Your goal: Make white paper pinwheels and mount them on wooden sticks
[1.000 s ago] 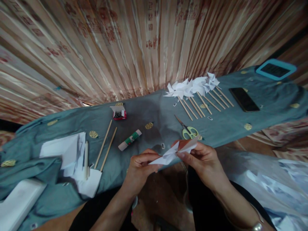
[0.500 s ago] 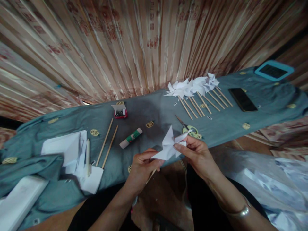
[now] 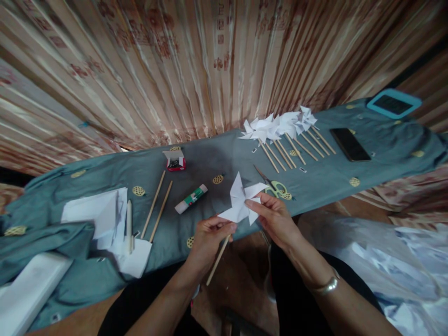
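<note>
Between my hands is a white paper pinwheel [image 3: 241, 203] on a wooden stick [image 3: 217, 262], held over the table's front edge. My left hand [image 3: 210, 238] is closed at the lower left, its thumb and fingers pinching the stick near the paper. The stick's lower end pokes out below that hand. My right hand [image 3: 275, 217] is closed on the pinwheel's right side, with the thumb pressed near its centre. Its other fingers are partly behind the paper. Scissors [image 3: 273, 182] with green handles lie just beyond my right hand.
Finished pinwheels [image 3: 276, 127] lie in a row at the back. A glue stick [image 3: 191, 199], a small red box [image 3: 176, 162], two wooden sticks [image 3: 154, 203] and paper sheets [image 3: 89, 210] are to the left. A phone [image 3: 350, 144] and a blue-framed tablet [image 3: 394, 103] lie right; a plastic bag [image 3: 385, 261] sits below.
Both hands have lifted the pinwheel slightly, and it has shifted left and turned to face me more. The stick's lower end shows more plainly. My right hand has moved left.
</note>
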The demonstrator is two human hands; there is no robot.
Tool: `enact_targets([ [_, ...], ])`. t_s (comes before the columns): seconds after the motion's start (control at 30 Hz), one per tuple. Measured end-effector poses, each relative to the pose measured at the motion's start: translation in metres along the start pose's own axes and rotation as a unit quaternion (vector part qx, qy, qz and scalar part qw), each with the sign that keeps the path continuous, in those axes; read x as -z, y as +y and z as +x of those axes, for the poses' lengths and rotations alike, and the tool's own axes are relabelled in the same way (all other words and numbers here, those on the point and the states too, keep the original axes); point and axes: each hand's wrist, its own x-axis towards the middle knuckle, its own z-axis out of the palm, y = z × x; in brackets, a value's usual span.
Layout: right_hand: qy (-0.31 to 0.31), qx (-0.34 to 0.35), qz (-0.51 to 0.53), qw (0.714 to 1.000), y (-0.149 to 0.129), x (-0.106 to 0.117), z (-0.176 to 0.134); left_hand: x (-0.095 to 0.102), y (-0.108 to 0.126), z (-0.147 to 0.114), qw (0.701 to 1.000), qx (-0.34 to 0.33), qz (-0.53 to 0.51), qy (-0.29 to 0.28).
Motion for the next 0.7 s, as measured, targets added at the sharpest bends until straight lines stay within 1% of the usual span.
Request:
enact_targets([
  [0.13, 0.014, -0.009, -0.005, 1.000, -0.001, -0.001, 0.004, -0.004, -0.001, 0.000, 0.999, 0.012, -0.040, 0.009],
  [0.3, 0.016, 0.001, -0.005, 1.000, -0.002, 0.001, 0.006, -0.006, 0.001, -0.001, 0.997, 0.038, -0.066, 0.007],
  [0.4, 0.014, 0.005, -0.013, 1.000, -0.001, 0.003, 0.008, -0.004, -0.001, -0.002, 0.996, 0.058, -0.072, -0.007],
  [0.57, 0.012, -0.005, -0.043, 0.999, 0.001, 0.008, 0.010, -0.002, -0.006, -0.006, 0.995, 0.064, -0.074, -0.031],
  [0.7, -0.004, -0.038, -0.083, 0.996, 0.002, 0.015, 0.010, -0.001, -0.011, -0.011, 0.993, 0.082, -0.063, -0.049],
])
